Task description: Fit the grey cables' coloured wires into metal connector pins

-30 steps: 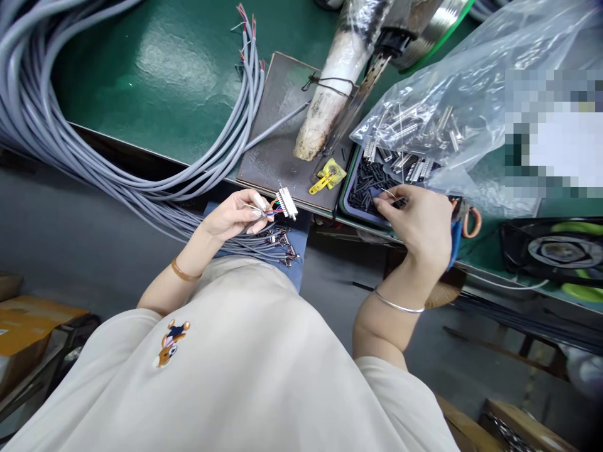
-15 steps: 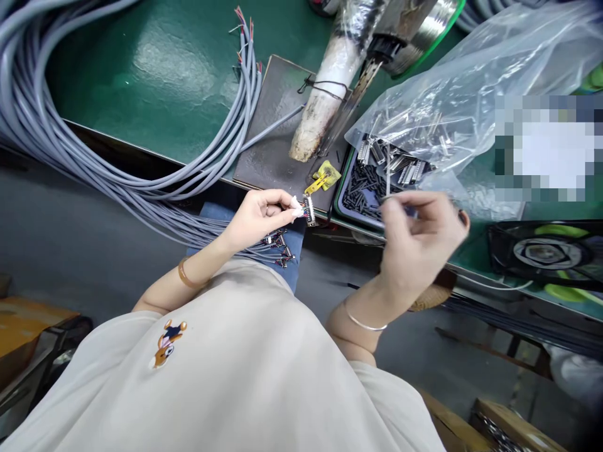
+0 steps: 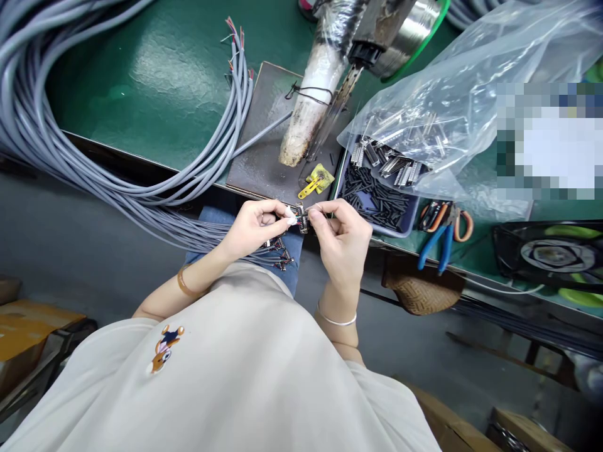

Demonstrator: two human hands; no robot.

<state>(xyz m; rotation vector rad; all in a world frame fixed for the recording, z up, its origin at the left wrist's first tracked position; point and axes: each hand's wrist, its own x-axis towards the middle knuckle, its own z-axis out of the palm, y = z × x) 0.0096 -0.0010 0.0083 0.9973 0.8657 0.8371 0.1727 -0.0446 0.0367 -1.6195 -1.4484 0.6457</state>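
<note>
My left hand [image 3: 258, 227] pinches the wired end of a small metal connector [image 3: 302, 218] above my lap, at the table's front edge. On the connector's other side, the thumb and forefinger of my right hand [image 3: 342, 235] are pinched together close against it; anything between them is too small to make out. Just beyond my hands a yellow clip [image 3: 309, 187] lies on a dark board [image 3: 264, 154]. Right of it stands a tray [image 3: 400, 230] of short black tubes [image 3: 377, 198] and metal connectors [image 3: 407, 172]. Wired connectors [image 3: 282, 254] rest on my lap.
A soldering tool [image 3: 351, 81] and a white wrapped roll [image 3: 313, 100] slant over the board. Grey cables [image 3: 141, 191] sweep in from the left. Pliers [image 3: 443, 242], a fan [image 3: 549, 256], a plastic bag [image 3: 452, 88] and a solder spool [image 3: 417, 28] are at the right.
My right hand has moved left from above the tray's front right corner to the connector in my left hand. The pliers and the tray's front have come into view. The view has shifted slightly.
</note>
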